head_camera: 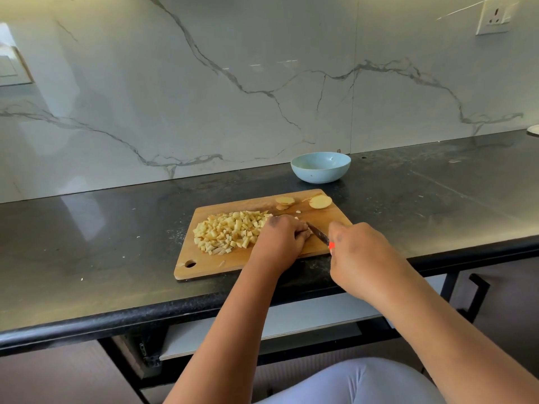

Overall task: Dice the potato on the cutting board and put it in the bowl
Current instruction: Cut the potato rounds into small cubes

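Observation:
A wooden cutting board (326,221) lies on the black counter. A heap of diced potato (227,231) covers its left half. Two potato end slices (320,202) lie near its far right corner. My left hand (281,243) sits curled on the board's middle, fingers down over a potato piece that is mostly hidden. My right hand (358,255) grips a knife (318,233) with a red-orange handle, the blade pointing left and touching down beside my left fingers. The light blue bowl (320,167) stands behind the board near the wall, with nothing visible inside it.
The marble backsplash rises right behind the bowl. The counter's front edge (204,310) runs just below the board. A wall socket (494,17) is at the top right. A white dish rim (533,129) shows at the far right edge.

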`<state>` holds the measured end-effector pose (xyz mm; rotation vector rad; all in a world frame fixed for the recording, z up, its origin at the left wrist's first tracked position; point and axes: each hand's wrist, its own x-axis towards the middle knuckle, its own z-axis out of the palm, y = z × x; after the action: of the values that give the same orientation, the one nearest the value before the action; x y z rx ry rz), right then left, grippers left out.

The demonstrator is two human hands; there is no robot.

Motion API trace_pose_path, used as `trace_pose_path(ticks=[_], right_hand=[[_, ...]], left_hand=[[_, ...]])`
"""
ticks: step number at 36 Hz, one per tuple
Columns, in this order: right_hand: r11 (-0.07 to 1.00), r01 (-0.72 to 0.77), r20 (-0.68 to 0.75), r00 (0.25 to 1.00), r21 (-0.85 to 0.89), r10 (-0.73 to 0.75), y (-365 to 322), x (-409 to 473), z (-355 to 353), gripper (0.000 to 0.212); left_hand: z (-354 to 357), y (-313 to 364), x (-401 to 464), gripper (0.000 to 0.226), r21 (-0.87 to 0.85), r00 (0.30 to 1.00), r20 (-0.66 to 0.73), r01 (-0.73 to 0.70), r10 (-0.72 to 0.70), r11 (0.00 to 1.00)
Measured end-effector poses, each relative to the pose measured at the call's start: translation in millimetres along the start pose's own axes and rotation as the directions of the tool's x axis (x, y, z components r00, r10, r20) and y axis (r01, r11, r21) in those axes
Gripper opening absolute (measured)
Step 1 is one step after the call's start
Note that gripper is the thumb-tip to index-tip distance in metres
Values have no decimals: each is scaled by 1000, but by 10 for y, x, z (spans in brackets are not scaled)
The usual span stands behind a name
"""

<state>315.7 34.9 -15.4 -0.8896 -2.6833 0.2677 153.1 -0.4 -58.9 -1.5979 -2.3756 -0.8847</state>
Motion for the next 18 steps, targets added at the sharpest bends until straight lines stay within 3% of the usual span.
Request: trace_pose_path(ticks=[7, 11, 15, 18], right_hand=[[999, -26, 33, 999, -40, 27, -159, 119, 145, 17], [999, -23, 77, 997, -40, 26, -120, 24, -7, 37], [997, -31, 117, 992, -74, 40, -16, -111, -193, 28], [998, -36, 68, 997, -41, 39, 40, -113, -220, 13]], left_hand=[[1, 3, 20, 20, -29, 1000, -2, 16, -16, 999], [-1, 5, 18, 21, -50, 999, -5, 39, -39, 998], [9, -30, 15, 26, -47, 999, -20, 37, -38, 998], [23, -36, -14, 29, -35, 1000, -22, 15, -16, 999]])
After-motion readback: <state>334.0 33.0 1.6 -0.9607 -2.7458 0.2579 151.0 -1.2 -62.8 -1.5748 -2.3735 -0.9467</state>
